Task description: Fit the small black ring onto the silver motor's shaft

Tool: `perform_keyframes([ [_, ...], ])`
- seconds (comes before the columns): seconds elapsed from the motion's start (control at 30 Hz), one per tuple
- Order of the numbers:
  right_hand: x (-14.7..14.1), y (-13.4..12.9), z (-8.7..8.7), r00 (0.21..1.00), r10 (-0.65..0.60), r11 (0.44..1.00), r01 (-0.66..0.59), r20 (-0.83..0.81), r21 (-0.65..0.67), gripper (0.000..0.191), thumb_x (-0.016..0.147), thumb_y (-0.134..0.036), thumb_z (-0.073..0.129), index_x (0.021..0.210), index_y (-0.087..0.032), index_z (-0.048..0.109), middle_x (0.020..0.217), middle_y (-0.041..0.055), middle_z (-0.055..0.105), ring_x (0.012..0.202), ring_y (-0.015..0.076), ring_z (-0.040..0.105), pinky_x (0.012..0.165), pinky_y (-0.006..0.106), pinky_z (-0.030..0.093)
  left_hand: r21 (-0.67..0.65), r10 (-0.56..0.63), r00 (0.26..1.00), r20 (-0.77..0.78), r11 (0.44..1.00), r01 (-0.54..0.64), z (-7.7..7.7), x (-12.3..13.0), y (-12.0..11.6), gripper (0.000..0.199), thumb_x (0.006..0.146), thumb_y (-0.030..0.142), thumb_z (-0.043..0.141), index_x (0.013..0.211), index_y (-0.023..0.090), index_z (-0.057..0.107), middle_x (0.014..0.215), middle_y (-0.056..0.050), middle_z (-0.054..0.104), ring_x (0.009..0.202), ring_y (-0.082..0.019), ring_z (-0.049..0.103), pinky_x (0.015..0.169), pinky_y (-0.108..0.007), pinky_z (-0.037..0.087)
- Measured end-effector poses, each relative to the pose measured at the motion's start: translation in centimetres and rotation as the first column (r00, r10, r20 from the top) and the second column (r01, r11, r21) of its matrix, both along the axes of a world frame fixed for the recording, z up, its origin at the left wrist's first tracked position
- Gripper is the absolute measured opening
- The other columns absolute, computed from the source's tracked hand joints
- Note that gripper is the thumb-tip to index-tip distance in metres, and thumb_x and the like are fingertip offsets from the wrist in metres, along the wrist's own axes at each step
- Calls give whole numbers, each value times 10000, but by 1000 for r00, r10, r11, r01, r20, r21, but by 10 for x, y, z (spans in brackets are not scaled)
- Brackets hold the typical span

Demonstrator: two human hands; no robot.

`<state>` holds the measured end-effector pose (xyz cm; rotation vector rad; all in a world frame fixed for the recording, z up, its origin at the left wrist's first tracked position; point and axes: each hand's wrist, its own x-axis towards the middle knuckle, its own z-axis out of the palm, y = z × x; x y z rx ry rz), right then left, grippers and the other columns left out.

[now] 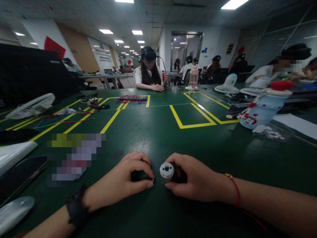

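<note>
Between the thumb and fingers of my right hand [193,177] stands a short silver metal cylinder [166,171], which looks like a small motor. Its round end faces up, with a dark hole in the middle and smaller holes beside it. My left hand [131,175] is just left of the cylinder, apart from it, with thumb and forefinger pinched on a tiny metal piece [152,180]. That piece is mostly hidden and too small to name, perhaps a screw or nut. Both hands are low over the dark green table [138,142].
A white fan [32,105], loose wires [74,119] and a mouse [16,211] lie to the left. On the right are a blue bottle [262,109] with a red top and a small plastic bag [269,133]. Across the table sits a person [150,74].
</note>
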<state>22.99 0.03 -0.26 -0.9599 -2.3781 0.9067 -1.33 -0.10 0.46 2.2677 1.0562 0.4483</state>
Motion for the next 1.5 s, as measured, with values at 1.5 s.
perform_keyframes([
  [1.5,-5,0,1,1000,-4,1000,4,1,19,247,738,-247,672,942,-184,546,771,-7,564,612,119,474,521,227,347,398,126,985,118,903,-163,20,32,-27,276,818,134,537,1033,264,652,996,-45,559,891,-214,555,759,-349,466],
])
